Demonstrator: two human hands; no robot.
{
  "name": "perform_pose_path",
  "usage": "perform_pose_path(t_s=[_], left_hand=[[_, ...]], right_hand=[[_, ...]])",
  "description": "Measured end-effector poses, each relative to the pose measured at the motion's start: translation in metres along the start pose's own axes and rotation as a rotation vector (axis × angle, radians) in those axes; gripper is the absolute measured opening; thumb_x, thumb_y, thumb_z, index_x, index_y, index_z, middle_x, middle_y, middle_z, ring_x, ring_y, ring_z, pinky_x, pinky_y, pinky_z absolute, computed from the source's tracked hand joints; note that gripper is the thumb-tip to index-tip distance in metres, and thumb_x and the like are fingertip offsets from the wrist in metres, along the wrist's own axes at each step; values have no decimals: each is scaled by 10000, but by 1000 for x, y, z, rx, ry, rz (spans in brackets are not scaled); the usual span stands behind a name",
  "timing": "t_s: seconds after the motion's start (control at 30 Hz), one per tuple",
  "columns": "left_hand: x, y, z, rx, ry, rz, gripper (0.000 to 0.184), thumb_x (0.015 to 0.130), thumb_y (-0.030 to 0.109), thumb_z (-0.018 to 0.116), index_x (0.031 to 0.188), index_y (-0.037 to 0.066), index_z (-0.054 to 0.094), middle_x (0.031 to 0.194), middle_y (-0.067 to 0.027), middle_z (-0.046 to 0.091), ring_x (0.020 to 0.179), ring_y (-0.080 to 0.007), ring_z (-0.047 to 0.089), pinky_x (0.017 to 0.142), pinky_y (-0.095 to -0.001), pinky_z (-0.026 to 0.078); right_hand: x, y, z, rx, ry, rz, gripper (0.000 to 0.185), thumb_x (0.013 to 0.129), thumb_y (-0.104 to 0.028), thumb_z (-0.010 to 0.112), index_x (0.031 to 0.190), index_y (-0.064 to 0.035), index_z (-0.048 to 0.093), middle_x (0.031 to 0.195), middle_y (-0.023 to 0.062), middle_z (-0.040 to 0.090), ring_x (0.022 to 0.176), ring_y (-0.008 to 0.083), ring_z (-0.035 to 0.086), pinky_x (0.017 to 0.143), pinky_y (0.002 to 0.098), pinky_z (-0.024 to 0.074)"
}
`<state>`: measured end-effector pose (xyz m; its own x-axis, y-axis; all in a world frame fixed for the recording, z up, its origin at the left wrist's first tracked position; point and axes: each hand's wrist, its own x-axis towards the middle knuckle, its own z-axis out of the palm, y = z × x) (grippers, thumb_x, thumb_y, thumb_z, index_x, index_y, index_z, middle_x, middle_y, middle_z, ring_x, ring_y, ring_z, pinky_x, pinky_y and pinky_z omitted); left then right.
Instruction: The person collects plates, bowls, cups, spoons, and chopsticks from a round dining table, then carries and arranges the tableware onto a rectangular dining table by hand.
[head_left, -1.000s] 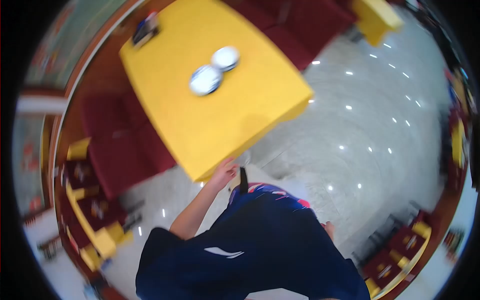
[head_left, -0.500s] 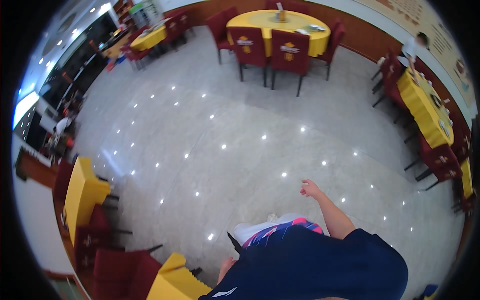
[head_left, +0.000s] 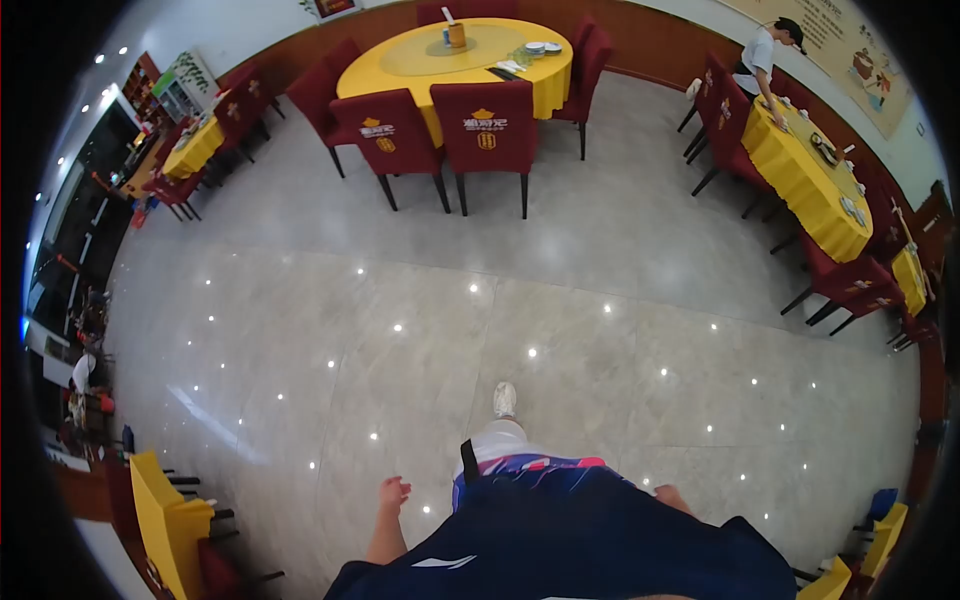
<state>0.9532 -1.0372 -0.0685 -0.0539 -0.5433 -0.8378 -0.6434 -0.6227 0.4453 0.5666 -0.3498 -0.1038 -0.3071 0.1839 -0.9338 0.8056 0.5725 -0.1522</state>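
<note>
My left hand [head_left: 395, 491] hangs over the grey tiled floor [head_left: 420, 370], left of my body, with its fingers loosely apart and nothing in them. On the other side, my right hand [head_left: 672, 496] shows only in part beside my dark blue shirt [head_left: 580, 540], and its fingers are mostly hidden. Neither hand touches furniture. Below my white trousers, one white shoe [head_left: 505, 400] is on the floor between the hands.
Ahead stands a round table [head_left: 400, 85] with a yellow cloth, dishes and dark red chairs [head_left: 490, 130]. At the right a person [head_left: 765, 60] leans over a long yellow table [head_left: 810, 195]. Yellow-covered tables also stand at the lower left [head_left: 165, 520] and far left [head_left: 195, 150].
The view has swung from a yellow table with two plates to the open floor, and the round table has come nearer. My left hand has come into clearer view; my right hand has drawn back.
</note>
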Motion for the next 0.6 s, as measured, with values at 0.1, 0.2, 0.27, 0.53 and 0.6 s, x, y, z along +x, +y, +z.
perform_pose_path(t_s=[0.1, 0.2, 0.27, 0.53, 0.6], left_hand=[[70, 93, 37, -65, 1, -60, 311, 906, 227, 485, 1173, 87, 557, 860, -103, 687, 735, -187, 635, 620, -357, 491], [127, 202, 116, 163, -90, 39, 304, 886, 226, 514, 1139, 75, 589, 804, -120, 680, 630, -193, 627, 502, -337, 472], [183, 269, 181, 528, -321, 379, 278, 877, 265, 548, 1010, 43, 651, 741, -128, 673, 556, -199, 612, 450, -333, 452], [129, 585, 500, 476, -617, 522, 282, 876, 129, 495, 1112, 13, 597, 842, -117, 683, 723, -175, 656, 670, -304, 523], [134, 628, 557, 511, -653, 531, 294, 871, 115, 491, 1133, 20, 586, 861, -114, 682, 740, -171, 657, 678, -304, 526]], right_hand=[[-53, -75, 1, -92, 58, -127, 282, 872, -244, 496, 756, -37, 649, 830, 144, 697, 740, 291, 663, 618, 449, 521], [-71, -149, -3, -187, 102, -269, 288, 872, -247, 495, 754, -33, 649, 817, 146, 694, 728, 287, 662, 616, 445, 520], [-76, -185, 16, -231, 105, -353, 292, 871, -249, 495, 754, -30, 648, 808, 148, 692, 720, 284, 661, 615, 442, 519], [16, -390, 51, -424, 113, -783, 310, 870, -257, 492, 750, -18, 647, 773, 153, 683, 688, 272, 658, 610, 430, 515], [54, -456, 49, -470, 116, -912, 314, 869, -259, 491, 749, -15, 647, 764, 154, 681, 680, 269, 657, 608, 427, 514]])
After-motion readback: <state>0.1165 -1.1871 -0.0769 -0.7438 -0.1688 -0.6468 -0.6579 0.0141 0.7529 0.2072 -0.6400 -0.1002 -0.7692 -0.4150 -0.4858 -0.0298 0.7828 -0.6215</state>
